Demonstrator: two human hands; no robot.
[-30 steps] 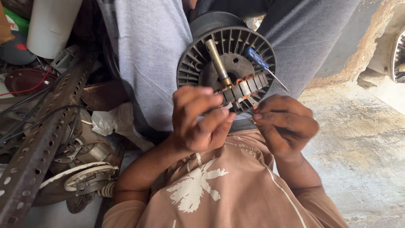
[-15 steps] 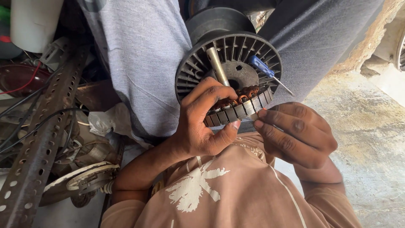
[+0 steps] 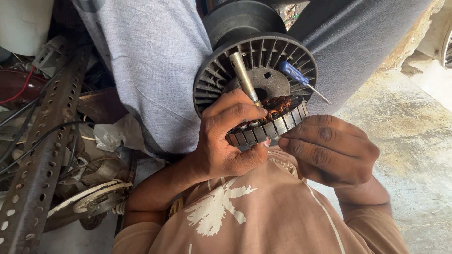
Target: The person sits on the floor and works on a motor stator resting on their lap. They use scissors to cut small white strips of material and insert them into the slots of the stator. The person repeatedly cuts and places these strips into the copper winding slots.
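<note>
My left hand (image 3: 230, 136) is clamped on the wound stator ring (image 3: 268, 124), thumb under, fingers over the copper coils. My right hand (image 3: 329, 150) pinches its rim, fingertips together. Best to keep the ring steady against the finned rotor (image 3: 256, 70) just above. Versus half a second ago, both hands sit lower and the ring is tilted more.

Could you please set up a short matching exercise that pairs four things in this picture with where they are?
Things:
1. blue screwdriver
2. metal shaft
3. perforated angle bar
4. stator ring

Places:
A. far left, among wires
B. between both hands
C. resting on the finned motor housing, right side
D. standing out of the housing's centre

Pairs: 1-C, 2-D, 3-A, 4-B
</note>
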